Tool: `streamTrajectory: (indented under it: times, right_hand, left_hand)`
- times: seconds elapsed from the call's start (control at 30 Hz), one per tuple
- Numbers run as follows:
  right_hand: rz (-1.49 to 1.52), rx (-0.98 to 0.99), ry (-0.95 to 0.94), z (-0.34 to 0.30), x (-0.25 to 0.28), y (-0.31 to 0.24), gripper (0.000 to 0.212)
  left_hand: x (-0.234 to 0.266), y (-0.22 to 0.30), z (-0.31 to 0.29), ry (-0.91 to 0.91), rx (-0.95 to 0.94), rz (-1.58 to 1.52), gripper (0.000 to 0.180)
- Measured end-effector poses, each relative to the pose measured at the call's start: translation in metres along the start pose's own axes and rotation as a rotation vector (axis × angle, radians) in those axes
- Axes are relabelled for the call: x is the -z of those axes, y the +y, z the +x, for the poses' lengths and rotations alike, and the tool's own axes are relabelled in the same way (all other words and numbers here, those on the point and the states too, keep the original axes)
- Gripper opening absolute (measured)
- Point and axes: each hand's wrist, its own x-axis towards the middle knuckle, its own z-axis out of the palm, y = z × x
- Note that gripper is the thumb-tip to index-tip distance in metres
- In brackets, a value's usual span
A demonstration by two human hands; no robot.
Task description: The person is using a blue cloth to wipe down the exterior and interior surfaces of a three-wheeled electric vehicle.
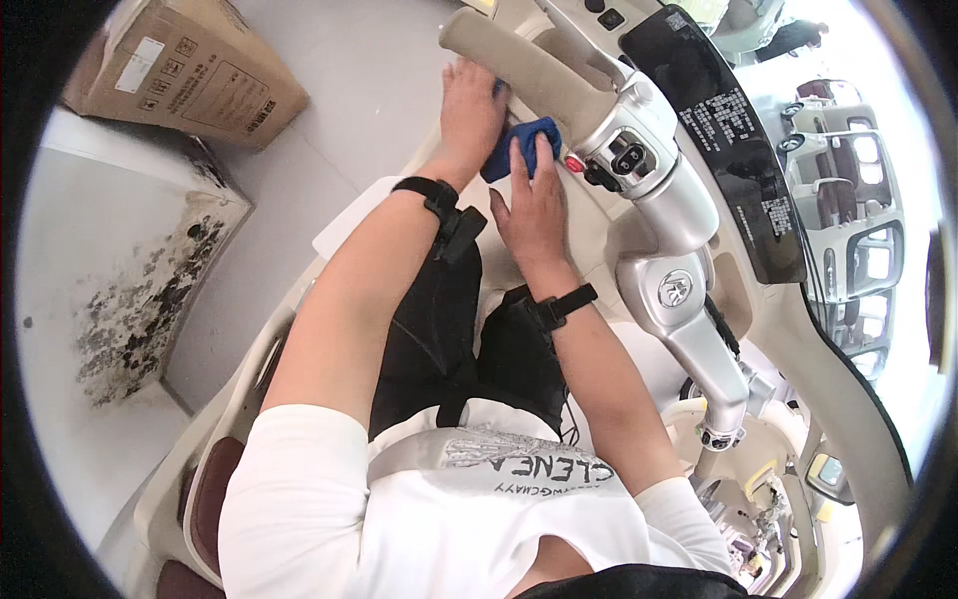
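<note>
A crumpled blue cloth (521, 148) lies against the beige panel beside the steering handle (539, 62). My right hand (536, 210) is closed on the cloth, its fingers bent over the near side and the thumb held apart. Farther up and to the left, my left hand (471, 118) reaches down with its fingers curled over. A small patch of blue shows along its inner edge, beside the handle, and what lies under the palm is hidden. Both wrists wear black straps with small dark units.
The silver steering column (664, 215), with switches and a red button, stands close to my right hand. Beyond it runs a long dark display panel (718, 140). A cardboard box (205, 75) sits at the far left, near a white surface with dark stains (150, 309). Other vehicles (843, 190) show at right.
</note>
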Motion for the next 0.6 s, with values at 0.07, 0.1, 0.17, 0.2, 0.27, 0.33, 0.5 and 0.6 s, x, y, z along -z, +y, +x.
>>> streamTrajectory:
  times: [0.07,0.1,0.17,0.2,0.27,0.33,0.5,0.6]
  right_hand:
    - [-0.060,0.006,0.048,0.015,-0.011,-0.003,0.076]
    - [-0.081,0.007,0.091,0.022,-0.014,-0.003,0.066]
    - [-0.092,0.020,0.129,0.031,-0.016,-0.002,0.057]
    - [-0.077,0.011,0.147,0.032,-0.017,0.002,0.046]
    - [-0.071,-0.012,0.169,0.028,-0.019,0.018,0.035]
    - [-0.069,0.014,0.147,0.020,-0.018,0.028,0.023]
    - [0.169,-0.101,0.049,-0.025,0.016,0.021,0.019]
    - [0.406,-0.248,0.019,-0.058,0.046,0.012,0.017]
  left_hand:
    - [0.000,-0.025,0.018,-0.164,0.171,-0.118,0.030]
    - [0.000,-0.032,0.023,-0.326,0.348,-0.233,0.029]
    - [-0.006,-0.040,0.010,-0.416,0.397,-0.211,0.030]
    - [-0.011,-0.040,0.002,-0.511,0.440,-0.198,0.030]
    - [-0.010,-0.017,-0.030,-0.525,0.520,-0.293,0.029]
    - [-0.012,-0.008,-0.075,-0.527,0.268,-0.479,0.033]
    - [0.024,0.017,-0.115,-0.692,0.334,-0.620,0.036]
    - [0.082,0.033,-0.101,-0.591,0.534,-0.625,0.031]
